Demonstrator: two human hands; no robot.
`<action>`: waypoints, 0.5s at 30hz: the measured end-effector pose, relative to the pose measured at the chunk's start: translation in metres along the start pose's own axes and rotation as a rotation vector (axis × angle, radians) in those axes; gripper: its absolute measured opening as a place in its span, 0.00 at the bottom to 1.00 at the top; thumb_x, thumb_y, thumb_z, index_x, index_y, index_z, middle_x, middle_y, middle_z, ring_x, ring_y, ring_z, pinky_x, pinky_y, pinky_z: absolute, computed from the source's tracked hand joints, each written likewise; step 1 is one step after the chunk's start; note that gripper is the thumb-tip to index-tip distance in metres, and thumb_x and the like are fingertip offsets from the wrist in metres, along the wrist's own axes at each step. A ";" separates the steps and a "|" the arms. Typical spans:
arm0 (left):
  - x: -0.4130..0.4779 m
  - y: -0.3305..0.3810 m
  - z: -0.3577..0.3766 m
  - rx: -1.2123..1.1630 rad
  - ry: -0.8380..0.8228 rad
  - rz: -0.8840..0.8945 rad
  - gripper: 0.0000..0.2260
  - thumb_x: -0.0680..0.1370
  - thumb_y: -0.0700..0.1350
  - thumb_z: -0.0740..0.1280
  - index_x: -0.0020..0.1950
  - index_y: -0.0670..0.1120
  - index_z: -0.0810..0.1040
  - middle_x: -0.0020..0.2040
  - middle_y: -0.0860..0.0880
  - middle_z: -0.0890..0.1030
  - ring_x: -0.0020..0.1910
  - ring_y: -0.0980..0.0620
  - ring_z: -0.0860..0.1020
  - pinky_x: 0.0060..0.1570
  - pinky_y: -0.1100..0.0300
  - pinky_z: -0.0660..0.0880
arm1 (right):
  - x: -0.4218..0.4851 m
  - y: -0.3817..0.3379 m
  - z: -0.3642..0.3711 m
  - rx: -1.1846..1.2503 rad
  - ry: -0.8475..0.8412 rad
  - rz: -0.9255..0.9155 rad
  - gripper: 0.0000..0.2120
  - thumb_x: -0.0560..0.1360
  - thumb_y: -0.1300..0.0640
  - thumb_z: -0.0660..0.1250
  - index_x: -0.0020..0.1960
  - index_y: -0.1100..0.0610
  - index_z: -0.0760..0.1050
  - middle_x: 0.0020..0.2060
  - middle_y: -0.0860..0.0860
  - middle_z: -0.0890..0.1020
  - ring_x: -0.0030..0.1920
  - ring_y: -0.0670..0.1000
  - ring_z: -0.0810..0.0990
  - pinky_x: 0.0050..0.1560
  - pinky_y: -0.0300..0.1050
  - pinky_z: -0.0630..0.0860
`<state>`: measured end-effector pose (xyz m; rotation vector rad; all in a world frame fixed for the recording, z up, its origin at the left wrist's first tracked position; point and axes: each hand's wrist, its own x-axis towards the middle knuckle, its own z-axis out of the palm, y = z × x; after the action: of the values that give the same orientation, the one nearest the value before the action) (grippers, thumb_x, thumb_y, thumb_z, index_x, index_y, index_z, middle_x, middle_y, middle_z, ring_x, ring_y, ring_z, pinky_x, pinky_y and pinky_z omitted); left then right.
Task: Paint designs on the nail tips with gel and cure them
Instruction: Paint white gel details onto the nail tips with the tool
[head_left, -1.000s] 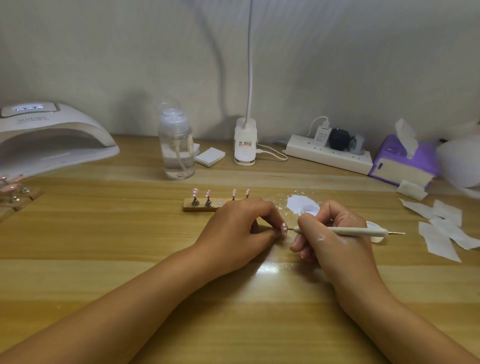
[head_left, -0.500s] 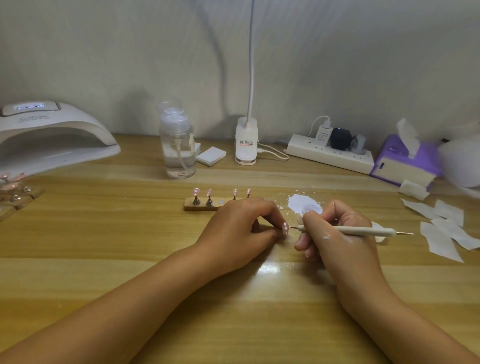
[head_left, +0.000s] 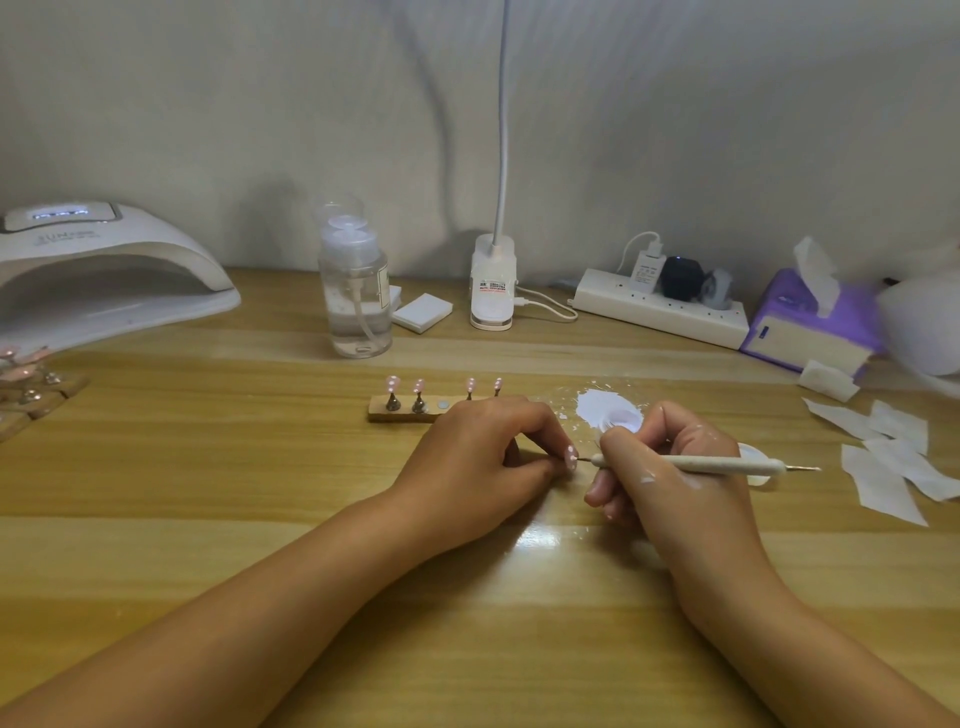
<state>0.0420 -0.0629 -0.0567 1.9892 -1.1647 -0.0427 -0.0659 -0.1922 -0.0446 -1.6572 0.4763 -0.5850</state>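
Observation:
My left hand (head_left: 478, 457) pinches a small stand that carries a pink nail tip (head_left: 571, 458) with white dots, held low over the table. My right hand (head_left: 670, 467) grips a white dotting pen (head_left: 727, 464) like a pencil, and the pen's fine point touches the nail tip. Behind my left hand a wooden holder (head_left: 400, 413) bears several more pink dotted tips on metal stands. A smear of white gel (head_left: 605, 408) lies on the table just behind my right hand. The white curing lamp (head_left: 104, 275) stands at the far left.
A clear pump bottle (head_left: 356, 296), a white pad (head_left: 422, 313), a desk lamp base (head_left: 492, 283) and a power strip (head_left: 660, 306) line the back. A purple tissue box (head_left: 805, 327) and cut wipes (head_left: 893, 457) lie right. More tips on holders (head_left: 31, 384) sit at the left edge.
My right hand has shifted a little left, bringing the pen's point onto the nail tip. My left hand has stayed in place.

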 end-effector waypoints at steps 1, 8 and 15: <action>0.000 0.000 0.000 0.003 0.000 0.002 0.07 0.73 0.43 0.72 0.44 0.56 0.82 0.40 0.62 0.80 0.32 0.60 0.74 0.35 0.68 0.64 | 0.000 0.000 0.000 -0.003 -0.001 -0.002 0.17 0.72 0.62 0.68 0.27 0.49 0.71 0.25 0.58 0.81 0.23 0.49 0.75 0.23 0.40 0.70; 0.000 -0.001 0.000 0.014 0.006 0.004 0.07 0.73 0.43 0.72 0.44 0.57 0.81 0.39 0.64 0.78 0.33 0.61 0.74 0.35 0.68 0.64 | -0.001 -0.001 0.002 -0.015 -0.008 -0.008 0.18 0.72 0.62 0.68 0.27 0.48 0.72 0.26 0.57 0.82 0.23 0.49 0.76 0.26 0.44 0.69; 0.001 -0.001 0.001 0.014 0.010 0.002 0.07 0.73 0.43 0.72 0.44 0.55 0.82 0.38 0.64 0.78 0.32 0.59 0.74 0.35 0.67 0.64 | -0.002 -0.002 0.002 -0.009 0.000 -0.006 0.17 0.72 0.62 0.68 0.28 0.49 0.72 0.26 0.57 0.82 0.23 0.48 0.76 0.27 0.46 0.69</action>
<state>0.0425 -0.0636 -0.0574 1.9983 -1.1642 -0.0236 -0.0667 -0.1893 -0.0426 -1.6678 0.4748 -0.5877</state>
